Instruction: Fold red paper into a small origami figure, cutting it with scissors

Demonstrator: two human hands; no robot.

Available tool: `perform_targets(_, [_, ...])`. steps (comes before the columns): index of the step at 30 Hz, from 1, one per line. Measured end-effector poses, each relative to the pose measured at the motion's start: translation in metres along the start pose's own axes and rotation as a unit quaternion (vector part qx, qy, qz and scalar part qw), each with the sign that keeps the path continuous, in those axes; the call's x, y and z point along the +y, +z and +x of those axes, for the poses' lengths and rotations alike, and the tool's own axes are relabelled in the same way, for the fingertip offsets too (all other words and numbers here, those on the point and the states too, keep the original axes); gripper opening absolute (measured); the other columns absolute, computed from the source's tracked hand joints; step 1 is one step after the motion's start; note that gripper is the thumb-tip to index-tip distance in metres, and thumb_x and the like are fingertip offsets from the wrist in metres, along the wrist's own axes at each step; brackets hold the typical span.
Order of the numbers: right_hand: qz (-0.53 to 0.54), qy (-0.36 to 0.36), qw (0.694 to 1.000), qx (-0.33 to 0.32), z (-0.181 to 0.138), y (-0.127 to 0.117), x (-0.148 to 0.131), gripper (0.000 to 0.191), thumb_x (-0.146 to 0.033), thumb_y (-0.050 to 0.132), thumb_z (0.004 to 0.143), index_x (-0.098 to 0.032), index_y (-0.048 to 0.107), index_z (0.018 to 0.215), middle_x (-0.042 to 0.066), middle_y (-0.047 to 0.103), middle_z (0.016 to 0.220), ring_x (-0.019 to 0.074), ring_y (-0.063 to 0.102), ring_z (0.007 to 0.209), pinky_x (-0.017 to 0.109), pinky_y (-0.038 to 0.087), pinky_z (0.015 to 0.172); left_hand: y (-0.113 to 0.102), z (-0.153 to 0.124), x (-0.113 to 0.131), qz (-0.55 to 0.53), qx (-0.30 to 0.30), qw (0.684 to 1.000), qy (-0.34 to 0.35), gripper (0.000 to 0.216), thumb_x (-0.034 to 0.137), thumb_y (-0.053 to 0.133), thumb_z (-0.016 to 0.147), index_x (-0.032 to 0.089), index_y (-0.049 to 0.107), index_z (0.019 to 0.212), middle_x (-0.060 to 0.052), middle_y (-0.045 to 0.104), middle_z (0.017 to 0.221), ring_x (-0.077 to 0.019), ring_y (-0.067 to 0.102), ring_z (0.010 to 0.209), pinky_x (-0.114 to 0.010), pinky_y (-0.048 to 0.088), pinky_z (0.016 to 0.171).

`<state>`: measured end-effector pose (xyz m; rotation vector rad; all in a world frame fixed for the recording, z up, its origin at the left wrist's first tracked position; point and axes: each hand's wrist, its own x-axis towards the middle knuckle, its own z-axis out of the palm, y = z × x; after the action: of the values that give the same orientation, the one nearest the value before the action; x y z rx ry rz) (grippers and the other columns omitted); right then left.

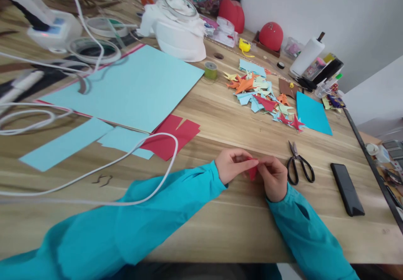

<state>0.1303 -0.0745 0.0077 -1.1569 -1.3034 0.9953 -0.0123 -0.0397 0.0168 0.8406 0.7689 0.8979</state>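
Note:
A small folded piece of red paper (252, 171) is pinched between my two hands, a little above the wooden table (214, 234). My left hand (231, 165) grips it from the left with thumb and fingertips. From the other side my right hand (273, 177) closes on its upper right edge. My fingers cover much of the paper, so its full shape is hidden. Black-handled scissors (294, 162) lie just right of my right hand, blades pointing away. Cut red paper (176, 139) lies beyond my left forearm.
Folded paper pieces (266, 93) in several colours are heaped farther back. Light blue sheets (132, 87) and a blue strip (66, 143) lie left. A white cable (171, 166) loops across my left sleeve. Right are a black phone-like object (347, 189) and a blue sheet (313, 113).

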Motion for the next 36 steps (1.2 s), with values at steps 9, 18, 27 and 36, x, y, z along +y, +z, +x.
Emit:
perform_targets(9, [0.048, 0.064, 0.997, 0.016, 0.0035, 0.0028, -0.0024, 0.021, -0.034, 0.067, 0.073, -0.019, 0.054, 0.08, -0.002, 0.064, 0.058, 0.0107, 0.056, 0.043, 0.021, 0.046, 0.041, 0.0, 0.0013, 0.0005, 0.038, 0.04, 0.998, 0.022, 0.035, 0.031, 0.083, 0.043, 0.01, 0.062, 0.063, 0.002, 0.06, 0.049, -0.0083, 0.054, 0.041, -0.02, 0.048, 0.042])
perform_targets(18, [0.079, 0.086, 0.993, 0.015, 0.0036, 0.0, 0.0023, 0.02, -0.037, 0.066, 0.075, -0.017, 0.062, 0.078, 0.0, 0.066, 0.057, 0.0127, 0.059, 0.046, 0.025, 0.05, 0.044, -0.0003, 0.002, 0.0008, 0.047, 0.067, 0.996, 0.026, 0.02, 0.018, 0.077, 0.049, 0.01, 0.062, 0.061, 0.003, 0.059, 0.046, -0.0079, 0.053, 0.038, -0.019, 0.046, 0.04])
perform_targets(27, [0.049, 0.064, 0.997, 0.015, 0.0059, 0.0028, -0.0038, 0.015, -0.03, 0.069, 0.073, -0.016, 0.061, 0.073, -0.001, 0.065, 0.055, 0.0105, 0.058, 0.045, 0.021, 0.048, 0.042, -0.0021, 0.0019, -0.0018, 0.078, 0.053, 0.994, 0.052, 0.014, 0.013, 0.073, 0.053, 0.01, 0.062, 0.06, 0.004, 0.058, 0.048, -0.0064, 0.052, 0.04, -0.018, 0.044, 0.042])
perform_targets(36, [0.018, 0.038, 0.998, 0.04, 0.0063, 0.0012, -0.001, 0.014, -0.029, 0.067, 0.074, -0.017, 0.061, 0.074, -0.002, 0.064, 0.057, 0.0093, 0.057, 0.046, 0.02, 0.047, 0.044, -0.0038, 0.0004, -0.0008, 0.05, 0.01, 0.998, 0.037, 0.028, 0.037, 0.07, 0.065, 0.009, 0.063, 0.062, -0.001, 0.06, 0.052, -0.0108, 0.057, 0.048, -0.021, 0.049, 0.044])
